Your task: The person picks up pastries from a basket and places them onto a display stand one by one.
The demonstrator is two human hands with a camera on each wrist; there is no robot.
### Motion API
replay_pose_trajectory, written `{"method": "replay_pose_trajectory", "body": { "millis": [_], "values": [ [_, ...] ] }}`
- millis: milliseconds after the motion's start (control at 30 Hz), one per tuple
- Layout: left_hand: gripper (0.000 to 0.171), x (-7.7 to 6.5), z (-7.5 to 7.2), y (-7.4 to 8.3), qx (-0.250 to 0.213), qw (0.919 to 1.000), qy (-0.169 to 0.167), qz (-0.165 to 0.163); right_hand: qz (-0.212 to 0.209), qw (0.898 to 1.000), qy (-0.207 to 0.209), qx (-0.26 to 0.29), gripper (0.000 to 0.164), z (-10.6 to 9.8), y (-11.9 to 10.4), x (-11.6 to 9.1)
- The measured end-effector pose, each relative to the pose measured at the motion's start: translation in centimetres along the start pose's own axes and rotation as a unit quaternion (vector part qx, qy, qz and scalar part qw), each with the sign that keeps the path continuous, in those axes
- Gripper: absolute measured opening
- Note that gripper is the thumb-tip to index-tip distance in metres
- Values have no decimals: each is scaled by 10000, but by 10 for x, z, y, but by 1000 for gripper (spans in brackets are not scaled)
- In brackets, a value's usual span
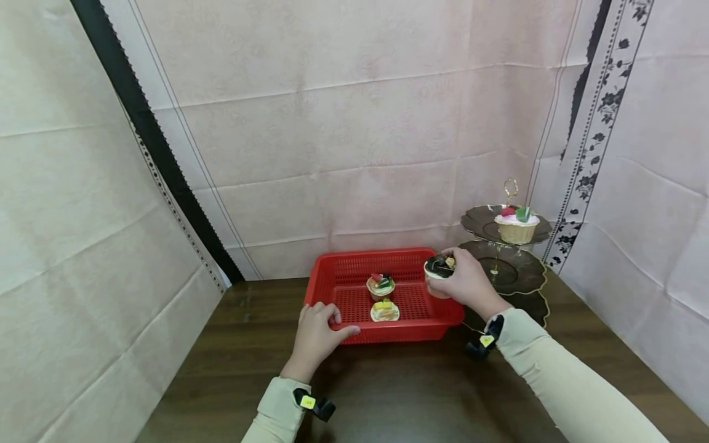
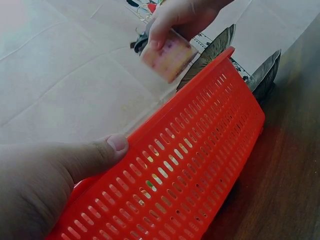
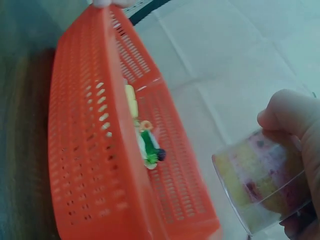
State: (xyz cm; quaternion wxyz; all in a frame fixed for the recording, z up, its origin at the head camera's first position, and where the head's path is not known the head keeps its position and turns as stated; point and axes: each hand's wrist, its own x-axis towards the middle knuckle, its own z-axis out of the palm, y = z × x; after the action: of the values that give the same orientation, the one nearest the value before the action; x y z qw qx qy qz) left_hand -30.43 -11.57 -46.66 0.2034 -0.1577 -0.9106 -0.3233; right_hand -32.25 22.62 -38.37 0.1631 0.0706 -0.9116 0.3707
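Note:
My right hand (image 1: 471, 282) grips a clear cup of layered cake (image 3: 262, 175) with a dark topping, above the right end of a red plastic basket (image 1: 382, 333). Pink and yellow layers show through the cup's wall in both wrist views. At the basket's front left corner, my left hand (image 1: 316, 335) holds the rim, its thumb (image 2: 117, 143) lying along the edge. Inside the basket sit two small cakes: one with red, dark and green toppings (image 1: 381, 285), the other with a yellow topping (image 1: 384, 311) nearer the front wall.
Right of the basket stands a dark three-tier stand (image 1: 523, 271) with gold scalloped edges. On its top tier rests a cupcake (image 1: 516, 229) with pink cream. Pale cloth (image 1: 360, 154) hangs behind and on both sides of the brown wooden table (image 1: 410, 394).

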Motion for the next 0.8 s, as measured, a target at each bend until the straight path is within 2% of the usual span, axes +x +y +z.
{"method": "replay_pose_trajectory", "body": {
  "millis": [300,667,800],
  "values": [
    [48,0,0,0,-3,10000,16,51,382,9992,108,-57,82,-30,14,-10],
    [49,-1,-1,1,28,10000,-5,91,822,9948,589,-85,87,-56,30,-19],
    [49,-1,-1,1,45,9999,-14,94,830,9936,737,-185,82,-65,39,-20]
  ]
}}
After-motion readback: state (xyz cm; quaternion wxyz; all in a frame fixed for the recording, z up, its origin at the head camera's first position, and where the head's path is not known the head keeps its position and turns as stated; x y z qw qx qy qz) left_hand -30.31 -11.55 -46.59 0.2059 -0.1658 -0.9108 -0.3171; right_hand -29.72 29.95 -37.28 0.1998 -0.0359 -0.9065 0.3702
